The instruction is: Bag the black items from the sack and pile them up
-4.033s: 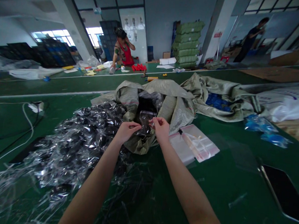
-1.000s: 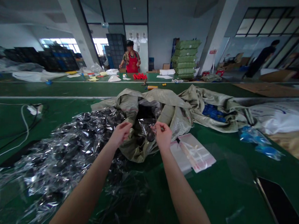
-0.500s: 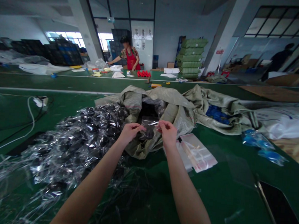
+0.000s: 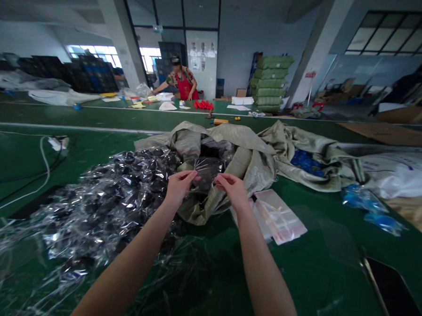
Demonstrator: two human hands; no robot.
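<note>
Between my two hands is a clear plastic bag [image 4: 207,171] with something dark in or behind it. My left hand [image 4: 180,186] is closed, pinching the bag's left side between thumb and fingertips. Opposite it, my right hand [image 4: 232,188] is closed on the right side of the same bag. Just beyond lies a wide-mouthed woven sack [image 4: 243,135] with dark contents, its rim rolled back. Left of my hands spreads a heap of dark round items in clear wrappers [image 4: 113,195]. Flat clear bags [image 4: 280,218] lie to the right of my right forearm.
A phone [image 4: 395,295] lies at the lower right. Blue wrapped items [image 4: 384,221] sit beside a second woven sack [image 4: 323,171]. A white cable [image 4: 44,168] runs along the left. Across the far table stands a person in a red apron [image 4: 185,85].
The plastic bag has shifted and is turned differently between my hands. My left hand has moved slightly left, and my right fingertips are a little lower. The far person leans more forward.
</note>
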